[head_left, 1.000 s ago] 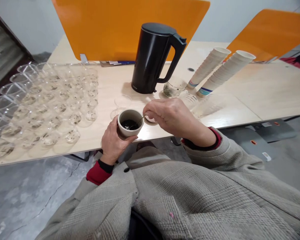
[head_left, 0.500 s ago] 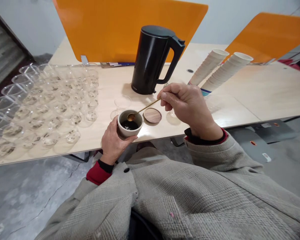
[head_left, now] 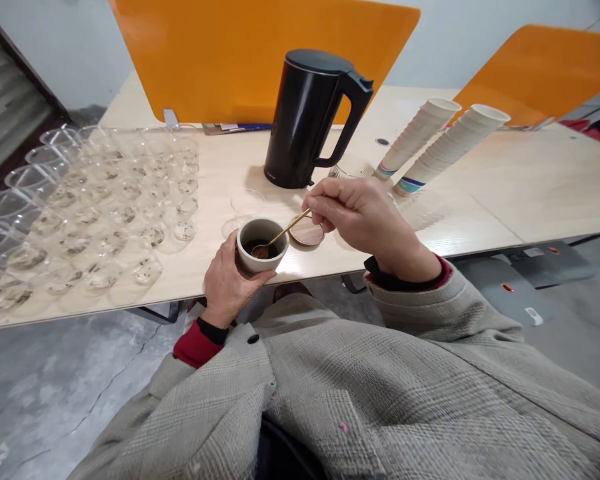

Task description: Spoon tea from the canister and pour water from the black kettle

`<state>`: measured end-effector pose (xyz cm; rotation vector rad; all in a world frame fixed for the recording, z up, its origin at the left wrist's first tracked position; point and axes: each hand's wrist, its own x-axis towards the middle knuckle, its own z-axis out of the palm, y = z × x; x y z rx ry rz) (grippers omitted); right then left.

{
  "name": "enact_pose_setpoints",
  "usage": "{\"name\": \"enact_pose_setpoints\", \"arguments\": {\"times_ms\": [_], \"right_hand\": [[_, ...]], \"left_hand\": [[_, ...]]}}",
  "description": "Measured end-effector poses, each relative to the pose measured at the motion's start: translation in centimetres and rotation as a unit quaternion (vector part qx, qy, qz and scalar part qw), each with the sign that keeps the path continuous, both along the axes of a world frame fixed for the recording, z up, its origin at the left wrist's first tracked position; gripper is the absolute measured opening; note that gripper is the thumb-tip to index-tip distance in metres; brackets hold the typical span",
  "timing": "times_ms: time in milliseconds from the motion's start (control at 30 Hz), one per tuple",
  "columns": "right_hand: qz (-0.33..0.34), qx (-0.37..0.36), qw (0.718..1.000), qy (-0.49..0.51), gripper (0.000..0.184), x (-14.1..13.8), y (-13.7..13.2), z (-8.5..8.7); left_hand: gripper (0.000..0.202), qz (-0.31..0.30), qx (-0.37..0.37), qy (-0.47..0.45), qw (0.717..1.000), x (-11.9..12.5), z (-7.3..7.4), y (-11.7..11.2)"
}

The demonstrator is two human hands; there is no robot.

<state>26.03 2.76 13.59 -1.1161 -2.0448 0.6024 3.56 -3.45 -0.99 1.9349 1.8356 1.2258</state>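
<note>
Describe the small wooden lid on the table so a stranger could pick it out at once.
Start at the tall black kettle standing mid-table. Come toward the table's near edge to the small grey pot that the left hand cups, where the right hand dips a gold spoon. The wooden lid lies flat just right of that pot: the only brown disc among clear cups.

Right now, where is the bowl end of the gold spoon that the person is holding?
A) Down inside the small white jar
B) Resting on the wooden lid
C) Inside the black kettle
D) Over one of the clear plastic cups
A: the right hand holds the gold spoon with its bowl end down inside the small white jar, which the left hand grips.
</note>
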Motion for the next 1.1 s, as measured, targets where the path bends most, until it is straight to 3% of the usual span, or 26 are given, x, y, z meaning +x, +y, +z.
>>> {"name": "enact_pose_setpoints", "arguments": {"times_ms": [300, 633, 733, 833, 967, 1100], "right_hand": [[-0.074, -0.007, 0.994, 0.074, 0.029, 0.2, 1.3, -0.2], [-0.107, 0.044, 0.985, 0.126, 0.032, 0.5, 3.2, -0.9], [-0.119, 0.036, 0.979, 0.162, 0.031, 0.0, 3.7, -0.8], [-0.144, 0.075, 0.969, 0.187, 0.031, -1.0, 3.7, -1.5], [-0.103, 0.158, 0.977, 0.104, 0.032, -2.7, 3.4, -3.8], [-0.094, 0.186, 0.977, 0.035, 0.03, -3.5, 3.4, -5.1]], "left_hand": [[0.108, 0.002, 0.005, 0.001, 1.0, 0.1, -0.1, 0.1], [0.105, 0.0, -0.007, -0.006, 1.0, 0.0, 0.1, 0.0], [0.105, -0.002, -0.004, -0.009, 1.0, 0.0, 0.0, -0.1], [0.106, -0.002, -0.004, -0.009, 1.0, 0.0, 0.0, -0.1], [0.106, -0.009, 0.004, -0.009, 1.0, -0.1, -0.1, 0.0], [0.105, -0.008, 0.008, -0.007, 1.0, -0.1, -0.2, 0.0]]}}
